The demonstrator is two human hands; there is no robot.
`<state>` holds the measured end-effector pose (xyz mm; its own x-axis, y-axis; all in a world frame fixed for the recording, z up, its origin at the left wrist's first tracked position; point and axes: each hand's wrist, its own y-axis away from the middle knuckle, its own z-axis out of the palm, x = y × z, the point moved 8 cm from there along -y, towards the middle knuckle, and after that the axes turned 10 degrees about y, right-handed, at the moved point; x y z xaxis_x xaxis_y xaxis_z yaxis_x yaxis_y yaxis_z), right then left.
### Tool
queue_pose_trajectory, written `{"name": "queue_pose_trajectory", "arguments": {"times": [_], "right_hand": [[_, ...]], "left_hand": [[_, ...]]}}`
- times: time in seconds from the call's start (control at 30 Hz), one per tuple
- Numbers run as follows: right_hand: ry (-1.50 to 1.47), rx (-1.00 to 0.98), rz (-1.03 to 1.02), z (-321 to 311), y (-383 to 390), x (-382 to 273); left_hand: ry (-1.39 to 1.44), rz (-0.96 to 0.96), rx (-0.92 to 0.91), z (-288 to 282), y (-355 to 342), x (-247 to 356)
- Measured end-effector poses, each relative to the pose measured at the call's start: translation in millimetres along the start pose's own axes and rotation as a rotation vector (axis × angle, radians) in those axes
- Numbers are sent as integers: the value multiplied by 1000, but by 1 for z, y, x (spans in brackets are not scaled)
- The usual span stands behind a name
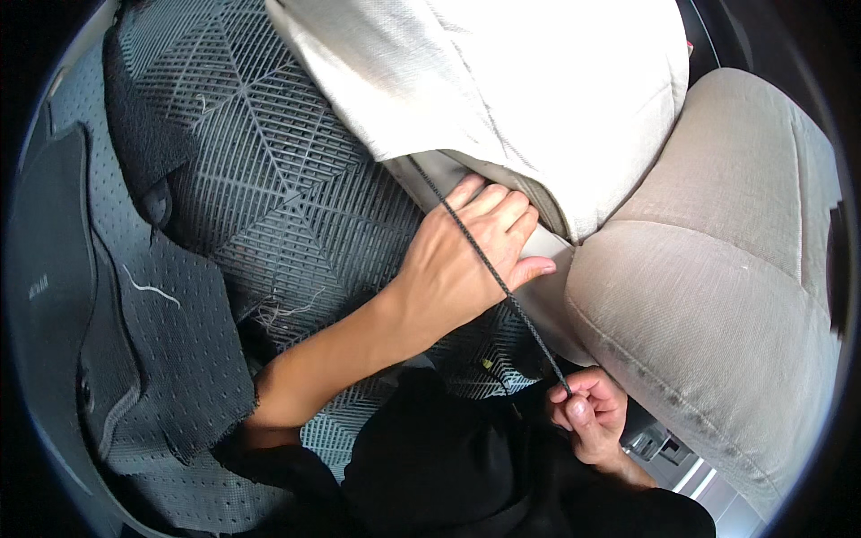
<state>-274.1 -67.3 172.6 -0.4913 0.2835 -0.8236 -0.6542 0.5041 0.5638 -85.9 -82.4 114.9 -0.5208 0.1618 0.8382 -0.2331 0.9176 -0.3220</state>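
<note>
A thin dark braided cord (505,289) runs from under the pale fabric cover (502,81) down across the back of my left hand (468,247). That hand lies palm down on a beige strip (553,314) beneath the cover's raised edge, fingers apart and bent at the tips, thumb stretched out to the right. My right hand (587,414), at the lower right, is closed on the cord between thumb and fingers, with the cord drawn straight up toward the cover.
A padded grey-beige seat cushion (700,314) borders my hands on the right. A dark slatted plastic mat (233,134) covers the floor, with loose pale threads (278,309) on it. Cut dark carpet pieces and mats (170,350) lie along the left. Metal fittings (655,444) show below the cushion.
</note>
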Motion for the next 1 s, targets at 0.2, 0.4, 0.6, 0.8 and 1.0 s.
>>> {"name": "queue_pose_trajectory", "arguments": {"times": [0.2,0.4,0.6,0.8,1.0], "right_hand": [[228,-79,-22,6,-12,5],[-16,-157,-46,29,-49,5],[-656,14,189,43,-72,42],[-493,207,465,16,-41,112],[-125,-9,340,20,-63,93]], "left_hand": [[120,-35,-60,-1,3,-4],[95,-97,-147,1,2,-20],[267,-1,11,-3,16,-40],[1636,-378,850,-30,83,-101],[563,-305,272,-57,35,-66]]}}
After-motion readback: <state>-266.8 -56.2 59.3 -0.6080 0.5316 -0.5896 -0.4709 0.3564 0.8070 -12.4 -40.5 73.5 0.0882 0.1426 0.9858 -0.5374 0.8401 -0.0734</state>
